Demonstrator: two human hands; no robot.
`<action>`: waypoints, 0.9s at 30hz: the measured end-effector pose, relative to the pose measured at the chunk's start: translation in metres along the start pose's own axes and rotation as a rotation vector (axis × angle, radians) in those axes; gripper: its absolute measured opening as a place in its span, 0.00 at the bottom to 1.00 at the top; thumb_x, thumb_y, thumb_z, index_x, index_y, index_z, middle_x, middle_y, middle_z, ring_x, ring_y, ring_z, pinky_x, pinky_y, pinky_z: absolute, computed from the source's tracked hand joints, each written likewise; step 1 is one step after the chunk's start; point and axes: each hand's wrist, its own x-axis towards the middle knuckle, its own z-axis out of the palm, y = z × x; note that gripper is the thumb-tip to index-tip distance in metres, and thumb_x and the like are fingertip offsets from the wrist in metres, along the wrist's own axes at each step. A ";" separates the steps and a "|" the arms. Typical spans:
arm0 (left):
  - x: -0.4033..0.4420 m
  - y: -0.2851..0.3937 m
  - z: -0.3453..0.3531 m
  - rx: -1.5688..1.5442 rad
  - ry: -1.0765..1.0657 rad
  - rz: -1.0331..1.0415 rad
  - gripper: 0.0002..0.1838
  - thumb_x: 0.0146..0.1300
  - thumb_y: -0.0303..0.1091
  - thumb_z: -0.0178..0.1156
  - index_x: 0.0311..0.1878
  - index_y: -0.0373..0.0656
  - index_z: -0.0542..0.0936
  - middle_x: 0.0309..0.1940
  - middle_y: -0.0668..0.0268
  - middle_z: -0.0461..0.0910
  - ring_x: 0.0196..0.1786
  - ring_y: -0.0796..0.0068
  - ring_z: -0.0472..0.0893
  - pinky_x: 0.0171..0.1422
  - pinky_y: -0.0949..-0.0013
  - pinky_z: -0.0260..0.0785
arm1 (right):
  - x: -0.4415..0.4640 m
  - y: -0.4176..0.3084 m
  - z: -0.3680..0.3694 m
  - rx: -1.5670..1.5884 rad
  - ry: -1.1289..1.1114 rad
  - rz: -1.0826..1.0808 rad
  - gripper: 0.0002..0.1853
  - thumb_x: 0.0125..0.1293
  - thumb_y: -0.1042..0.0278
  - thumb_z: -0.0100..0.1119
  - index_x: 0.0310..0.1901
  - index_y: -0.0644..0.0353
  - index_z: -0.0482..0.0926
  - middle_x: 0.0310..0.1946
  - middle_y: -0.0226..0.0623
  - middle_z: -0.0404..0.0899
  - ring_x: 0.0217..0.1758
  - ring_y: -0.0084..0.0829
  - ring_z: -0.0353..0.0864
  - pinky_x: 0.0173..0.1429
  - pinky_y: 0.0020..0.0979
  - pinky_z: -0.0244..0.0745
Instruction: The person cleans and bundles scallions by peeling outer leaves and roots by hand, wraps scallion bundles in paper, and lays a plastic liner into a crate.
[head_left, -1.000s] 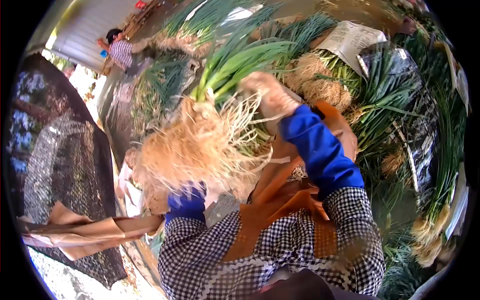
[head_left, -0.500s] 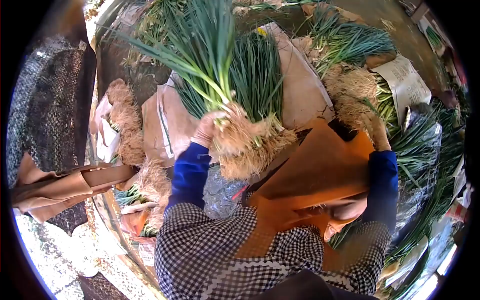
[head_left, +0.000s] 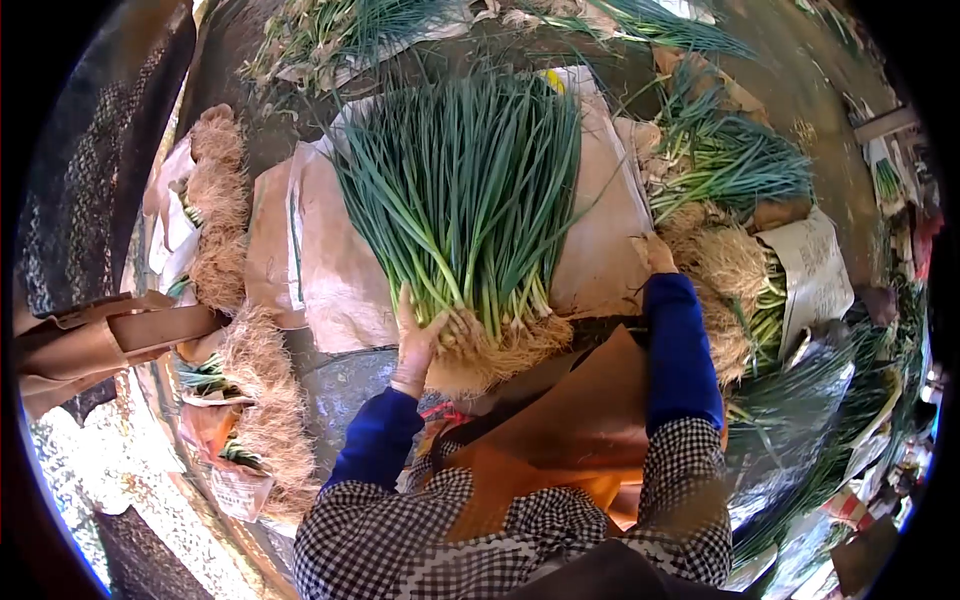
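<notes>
A wide bunch of spring onions point(head_left: 470, 190) lies on a brown paper sheet point(head_left: 345, 290), with green leaves pointing away from me and tan roots point(head_left: 490, 360) towards me. My left hand point(head_left: 417, 340) rests against the left side of the white stem bases, thumb and forefinger spread apart. At the sheet's right edge is my right hand point(head_left: 656, 254), its fingers closed on the paper border. Some of those fingers are hard to make out.
Wrapped onion bundles with roots outward stand at the left point(head_left: 220, 210) and right point(head_left: 725, 270). More loose onions point(head_left: 740, 160) lie at the far right. An orange-brown sheet point(head_left: 570, 390) covers my lap, and a brown strap-like piece point(head_left: 110, 340) juts in from the left.
My left hand has lowered the lifted onions onto the bunch and loosened its fingers. My right hand has moved left from the rooted bundle to the paper edge.
</notes>
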 end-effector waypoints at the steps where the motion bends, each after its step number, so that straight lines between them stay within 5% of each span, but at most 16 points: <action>1: 0.005 -0.001 0.003 0.182 -0.083 0.117 0.43 0.56 0.24 0.60 0.71 0.47 0.47 0.67 0.52 0.52 0.58 0.61 0.70 0.59 0.68 0.67 | 0.024 0.013 -0.008 -0.644 -0.078 -0.278 0.25 0.67 0.54 0.50 0.56 0.66 0.69 0.47 0.49 0.77 0.47 0.40 0.78 0.45 0.34 0.75; 2: 0.004 0.002 0.008 0.366 -0.167 0.229 0.45 0.55 0.24 0.61 0.72 0.47 0.47 0.71 0.51 0.44 0.63 0.60 0.65 0.64 0.64 0.64 | 0.046 0.025 -0.016 -1.263 0.031 -0.609 0.24 0.67 0.54 0.50 0.55 0.67 0.69 0.48 0.47 0.77 0.45 0.37 0.78 0.41 0.32 0.76; 4: 0.004 -0.005 0.026 0.884 -0.167 0.018 0.44 0.56 0.41 0.63 0.72 0.54 0.49 0.71 0.48 0.42 0.73 0.54 0.48 0.75 0.53 0.39 | 0.005 -0.002 0.020 -1.143 0.045 -0.412 0.24 0.67 0.54 0.49 0.55 0.67 0.69 0.48 0.46 0.77 0.45 0.37 0.78 0.41 0.32 0.76; 6: 0.006 -0.030 0.020 0.894 -0.157 0.128 0.42 0.58 0.51 0.58 0.72 0.58 0.50 0.71 0.48 0.44 0.73 0.50 0.47 0.74 0.52 0.40 | -0.010 -0.008 0.028 -1.026 0.032 -0.382 0.24 0.67 0.54 0.49 0.56 0.66 0.69 0.48 0.46 0.76 0.45 0.37 0.78 0.42 0.32 0.76; 8: -0.002 0.050 0.009 0.992 -0.366 -0.140 0.39 0.60 0.55 0.54 0.72 0.57 0.51 0.71 0.52 0.47 0.73 0.51 0.48 0.74 0.53 0.42 | -0.022 -0.003 0.029 -0.857 0.011 -0.352 0.24 0.67 0.55 0.49 0.56 0.66 0.69 0.49 0.45 0.76 0.45 0.37 0.78 0.42 0.32 0.76; 9: -0.018 0.080 -0.005 1.091 -0.391 -0.087 0.39 0.61 0.58 0.51 0.71 0.56 0.51 0.72 0.57 0.46 0.73 0.52 0.47 0.74 0.54 0.40 | -0.036 -0.002 0.026 -0.748 0.011 -0.319 0.24 0.68 0.55 0.49 0.56 0.66 0.69 0.49 0.45 0.76 0.45 0.37 0.78 0.42 0.32 0.75; 10: -0.026 0.082 -0.021 1.079 -0.301 0.081 0.37 0.60 0.53 0.54 0.70 0.56 0.55 0.67 0.56 0.60 0.67 0.57 0.62 0.69 0.56 0.54 | -0.046 -0.005 0.028 -0.640 0.020 -0.278 0.23 0.68 0.55 0.49 0.56 0.66 0.69 0.49 0.45 0.76 0.45 0.37 0.78 0.43 0.32 0.75; 12: -0.030 0.065 -0.059 0.755 -0.022 0.083 0.31 0.59 0.45 0.58 0.67 0.55 0.63 0.51 0.58 0.76 0.50 0.64 0.79 0.54 0.61 0.71 | -0.065 -0.009 0.021 -0.435 0.077 -0.208 0.23 0.68 0.55 0.49 0.56 0.66 0.69 0.49 0.45 0.75 0.45 0.37 0.77 0.43 0.31 0.75; 13: -0.027 0.045 -0.084 0.711 0.233 0.230 0.25 0.57 0.36 0.60 0.60 0.52 0.72 0.36 0.62 0.81 0.33 0.69 0.81 0.37 0.66 0.74 | -0.077 -0.014 0.026 -0.355 0.106 -0.182 0.23 0.68 0.55 0.48 0.56 0.66 0.69 0.50 0.44 0.75 0.45 0.37 0.77 0.43 0.31 0.75; 14: -0.021 0.049 -0.109 0.777 0.360 0.022 0.20 0.58 0.35 0.60 0.55 0.48 0.75 0.35 0.60 0.81 0.32 0.69 0.81 0.35 0.67 0.74 | -0.086 -0.017 0.027 -0.290 0.135 -0.163 0.23 0.68 0.55 0.48 0.56 0.66 0.69 0.50 0.44 0.75 0.45 0.37 0.77 0.43 0.31 0.75; 18: 0.019 -0.032 -0.211 0.924 0.617 0.140 0.21 0.59 0.33 0.57 0.56 0.40 0.72 0.44 0.51 0.78 0.44 0.60 0.79 0.48 0.64 0.72 | -0.108 -0.021 0.027 -0.139 0.206 -0.111 0.23 0.68 0.55 0.48 0.56 0.65 0.69 0.50 0.43 0.74 0.45 0.36 0.77 0.44 0.31 0.75; 20: 0.046 -0.077 -0.266 0.881 0.665 -0.080 0.26 0.60 0.35 0.57 0.61 0.36 0.67 0.53 0.48 0.73 0.55 0.55 0.73 0.58 0.62 0.65 | -0.118 -0.027 0.035 -0.062 0.168 -0.090 0.23 0.68 0.55 0.48 0.56 0.65 0.69 0.51 0.43 0.74 0.45 0.36 0.77 0.45 0.31 0.75; 22: 0.090 -0.118 -0.311 0.601 0.574 -0.020 0.30 0.61 0.39 0.57 0.64 0.35 0.62 0.57 0.47 0.70 0.60 0.55 0.69 0.63 0.62 0.60 | -0.140 -0.030 0.018 0.141 0.041 -0.059 0.24 0.69 0.55 0.47 0.59 0.64 0.67 0.54 0.43 0.72 0.49 0.37 0.74 0.51 0.31 0.72; 23: 0.105 -0.136 -0.320 0.778 0.638 0.027 0.32 0.61 0.41 0.57 0.64 0.35 0.61 0.57 0.48 0.70 0.59 0.55 0.70 0.63 0.62 0.60 | -0.152 -0.038 0.040 0.271 0.038 0.016 0.25 0.69 0.54 0.47 0.61 0.64 0.65 0.55 0.43 0.71 0.53 0.37 0.72 0.54 0.32 0.71; 25: 0.135 -0.165 -0.326 0.931 0.634 0.047 0.33 0.60 0.45 0.59 0.63 0.36 0.62 0.54 0.48 0.72 0.56 0.55 0.72 0.60 0.61 0.62 | -0.186 -0.071 0.077 -0.408 0.041 -0.170 0.32 0.68 0.48 0.47 0.65 0.63 0.60 0.58 0.44 0.69 0.56 0.36 0.70 0.56 0.32 0.70; 27: 0.139 -0.125 -0.307 0.915 0.553 -0.168 0.32 0.57 0.48 0.61 0.59 0.36 0.67 0.48 0.48 0.75 0.51 0.53 0.74 0.55 0.59 0.65 | -0.198 -0.078 0.092 -0.477 0.012 -0.163 0.32 0.67 0.49 0.48 0.65 0.63 0.59 0.59 0.44 0.67 0.57 0.36 0.68 0.58 0.32 0.67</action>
